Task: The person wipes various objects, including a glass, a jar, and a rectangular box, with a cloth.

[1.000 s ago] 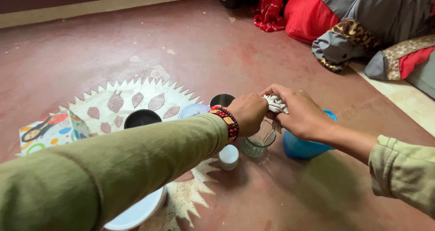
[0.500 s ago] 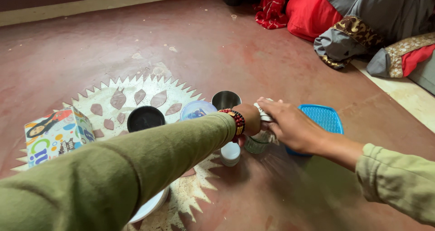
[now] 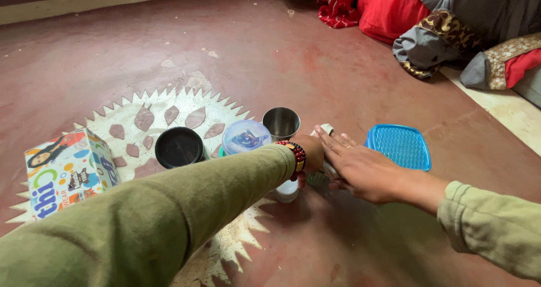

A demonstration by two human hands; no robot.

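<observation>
Both hands meet over one small container on the red floor [image 3: 349, 67], just right of the steel tumbler [image 3: 281, 122], which serves as landmark. The left hand [image 3: 309, 152], wearing a red and black bead bracelet [image 3: 297, 156], is curled down over a small clear jar [image 3: 319, 177]; how tight its grip is cannot be told, since the fingers are hidden behind the wrist. The right hand [image 3: 358, 166] lies flat, fingers spread and pressed on top of a pale crumpled piece [image 3: 327, 129], paper or foil by the look, which sits at the jar's mouth. In my judgement the step in hand is covering or pressing down the jar's top; the move this calls for is steady downward pressure with the jar held from tipping. A small white-capped pot [image 3: 286, 190] stands just below the tumbler, touching the left wrist's shadow. Left of the tumbler is a round clear plastic lid [image 3: 246, 136] with blue contents beneath, then a black round lid [image 3: 179, 147], then a printed cardboard box [image 3: 69, 168] well apart. Right of the tumbler lies a blue textured square lid [image 3: 400, 146]. A white sawtooth floor design [image 3: 169, 104] underlies them.
</observation>
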